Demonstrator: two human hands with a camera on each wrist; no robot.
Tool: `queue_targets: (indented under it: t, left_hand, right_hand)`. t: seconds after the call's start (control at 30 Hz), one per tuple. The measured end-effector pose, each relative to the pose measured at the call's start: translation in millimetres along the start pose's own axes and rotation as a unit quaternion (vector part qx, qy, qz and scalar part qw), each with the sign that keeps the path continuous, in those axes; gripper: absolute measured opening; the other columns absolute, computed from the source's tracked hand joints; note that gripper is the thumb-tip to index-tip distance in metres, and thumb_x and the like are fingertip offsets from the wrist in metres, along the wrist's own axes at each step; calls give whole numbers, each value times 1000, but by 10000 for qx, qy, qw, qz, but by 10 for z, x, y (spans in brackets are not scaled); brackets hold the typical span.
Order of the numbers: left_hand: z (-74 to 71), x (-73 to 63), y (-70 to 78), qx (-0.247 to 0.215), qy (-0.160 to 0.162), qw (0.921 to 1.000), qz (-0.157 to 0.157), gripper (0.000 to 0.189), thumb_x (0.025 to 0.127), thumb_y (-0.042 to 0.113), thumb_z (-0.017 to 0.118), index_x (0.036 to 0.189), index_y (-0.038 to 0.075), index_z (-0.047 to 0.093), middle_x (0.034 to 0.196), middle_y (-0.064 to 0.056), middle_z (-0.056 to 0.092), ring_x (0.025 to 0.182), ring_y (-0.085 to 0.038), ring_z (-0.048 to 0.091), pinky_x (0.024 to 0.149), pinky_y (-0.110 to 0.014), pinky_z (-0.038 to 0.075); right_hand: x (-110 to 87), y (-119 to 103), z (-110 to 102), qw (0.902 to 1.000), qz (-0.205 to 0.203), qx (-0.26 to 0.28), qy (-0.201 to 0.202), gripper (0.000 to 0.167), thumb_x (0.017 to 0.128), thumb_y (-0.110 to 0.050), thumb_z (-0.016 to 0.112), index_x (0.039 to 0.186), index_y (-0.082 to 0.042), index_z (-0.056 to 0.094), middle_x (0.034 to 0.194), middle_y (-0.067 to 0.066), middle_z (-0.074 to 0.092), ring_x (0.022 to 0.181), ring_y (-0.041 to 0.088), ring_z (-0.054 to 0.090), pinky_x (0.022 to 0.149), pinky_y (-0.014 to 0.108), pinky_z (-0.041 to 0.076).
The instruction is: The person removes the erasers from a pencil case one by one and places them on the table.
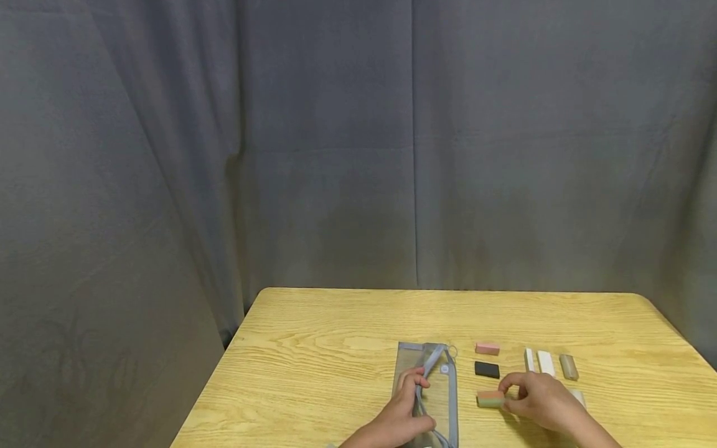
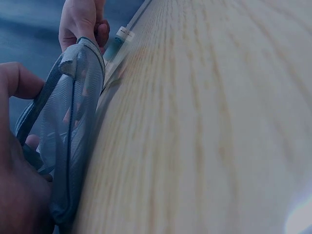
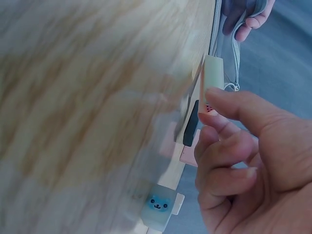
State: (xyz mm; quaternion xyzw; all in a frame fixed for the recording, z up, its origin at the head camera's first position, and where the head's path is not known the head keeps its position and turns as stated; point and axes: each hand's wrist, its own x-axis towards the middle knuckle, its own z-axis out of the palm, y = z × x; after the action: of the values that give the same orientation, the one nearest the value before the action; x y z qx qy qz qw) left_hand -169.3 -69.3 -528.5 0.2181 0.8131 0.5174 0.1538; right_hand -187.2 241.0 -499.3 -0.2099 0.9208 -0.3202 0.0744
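A grey mesh zip pouch [image 1: 434,398] lies on the table, its zip side parted. My left hand [image 1: 399,410] holds the pouch by the zip edges, fingers at the far part and thumb nearer; the left wrist view shows the pouch mouth [image 2: 73,112] bulging between thumb and fingers. Just right of it, my right hand [image 1: 540,398] pinches an orange-and-green eraser [image 1: 490,399] by one end between thumb and forefinger. In the right wrist view the eraser [image 3: 213,80] points toward the pouch; whether it touches the table is unclear.
Beyond the held eraser lie a black block [image 1: 487,369] and a pink block [image 1: 487,348]. Farther right are a white stick [image 1: 529,359], a white block [image 1: 546,363] and a greyish block [image 1: 568,367]. A pale item [image 1: 579,397] is partly hidden behind my right hand. Grey curtains [image 1: 330,155] hang behind.
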Motion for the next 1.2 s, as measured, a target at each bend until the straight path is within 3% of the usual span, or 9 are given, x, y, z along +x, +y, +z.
queue_targets:
  t: [0.2, 0.73, 1.03, 1.2]
  left_hand:
    - [18, 3, -21, -114, -9, 9999, 15, 57, 75, 19, 61, 127, 14, 37, 157, -1, 17, 146, -31, 19, 114, -55, 26]
    - [3, 11, -21, 31, -80, 9999, -67, 55, 76, 22, 60, 125, 17, 37, 157, 4, 16, 147, -32, 18, 111, -61, 28]
    - [-1, 22, -12, 5, -46, 9999, -90, 55, 76, 22, 61, 126, 16, 38, 158, 3, 16, 147, -33, 19, 112, -61, 28]
    - [-9, 18, 0, -89, -51, 9998, -191, 56, 78, 23, 62, 127, 16, 38, 158, 2, 16, 147, -34, 18, 112, -62, 27]
  right_hand:
    - [10, -52, -3, 9993, 324, -145, -98, 14, 85, -19, 78, 96, -18, 69, 69, -6, 56, 57, 8, 45, 51, 24, 38]
    - [51, -103, -9, 9977, 629, -141, -206, 18, 82, -18, 81, 93, -19, 66, 71, -3, 56, 60, 13, 48, 52, 25, 39]
    - [45, -121, -25, 9973, 680, -225, -140, 17, 84, -17, 80, 93, -20, 66, 72, -3, 57, 60, 13, 49, 52, 25, 41]
    - [29, -111, -27, 9991, 336, -251, -67, 15, 86, -21, 78, 94, -18, 66, 69, -6, 57, 56, 8, 47, 51, 23, 40]
